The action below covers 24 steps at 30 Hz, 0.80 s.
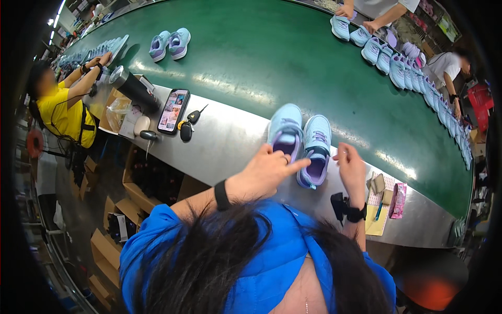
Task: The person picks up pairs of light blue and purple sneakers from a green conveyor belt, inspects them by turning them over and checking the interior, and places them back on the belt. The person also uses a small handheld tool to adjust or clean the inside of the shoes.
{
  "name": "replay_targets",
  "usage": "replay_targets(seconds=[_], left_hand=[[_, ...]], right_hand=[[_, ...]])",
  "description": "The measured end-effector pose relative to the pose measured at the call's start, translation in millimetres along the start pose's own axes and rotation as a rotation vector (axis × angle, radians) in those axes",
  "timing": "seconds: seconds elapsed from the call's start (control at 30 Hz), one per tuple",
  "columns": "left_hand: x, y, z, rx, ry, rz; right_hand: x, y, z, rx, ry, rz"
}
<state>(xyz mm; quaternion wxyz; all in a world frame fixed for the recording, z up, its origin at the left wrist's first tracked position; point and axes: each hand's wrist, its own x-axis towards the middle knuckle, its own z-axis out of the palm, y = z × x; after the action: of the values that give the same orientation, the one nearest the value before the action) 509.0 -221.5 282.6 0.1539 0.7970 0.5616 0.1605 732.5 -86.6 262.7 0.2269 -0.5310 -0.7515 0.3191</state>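
Observation:
A pair of light blue and purple sneakers stands at the near edge of the green conveyor belt (272, 57). My left hand (267, 168) rests on the heel of the left sneaker (286, 127), fingers stretched toward the right sneaker (316, 145). My right hand (349, 163) hovers just right of that right sneaker, fingers loosely curled, holding nothing that I can see. Both wrists wear black bands.
A phone (173, 110), car keys (187, 125) and a dark flask (134, 87) lie on the metal ledge (225, 141) to the left. Another sneaker pair (170, 44) rides the belt. A person in yellow (65, 104) works at left; others handle a row of sneakers (418, 78) at right.

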Motion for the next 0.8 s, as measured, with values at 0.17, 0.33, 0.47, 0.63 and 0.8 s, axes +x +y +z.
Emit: replay_targets(seconds=[0.17,0.33,0.47,0.63,0.8], left_hand=[[5,12,48,0.083,0.07,-0.039],[14,14,41,0.093,0.188,-0.127],[7,-6,1,0.007,0.221,-0.156],[-1,-67,-91,-0.027,0.231,-0.238],[2,-140,-149,0.377,0.595,-0.462]], right_hand=[[-38,21,30,0.383,-0.275,0.141],[-44,12,43,0.57,-0.315,0.22],[-42,4,16,0.845,-0.314,0.292],[-36,14,18,0.736,-0.246,0.232],[-41,14,28,0.668,-0.354,0.243]])
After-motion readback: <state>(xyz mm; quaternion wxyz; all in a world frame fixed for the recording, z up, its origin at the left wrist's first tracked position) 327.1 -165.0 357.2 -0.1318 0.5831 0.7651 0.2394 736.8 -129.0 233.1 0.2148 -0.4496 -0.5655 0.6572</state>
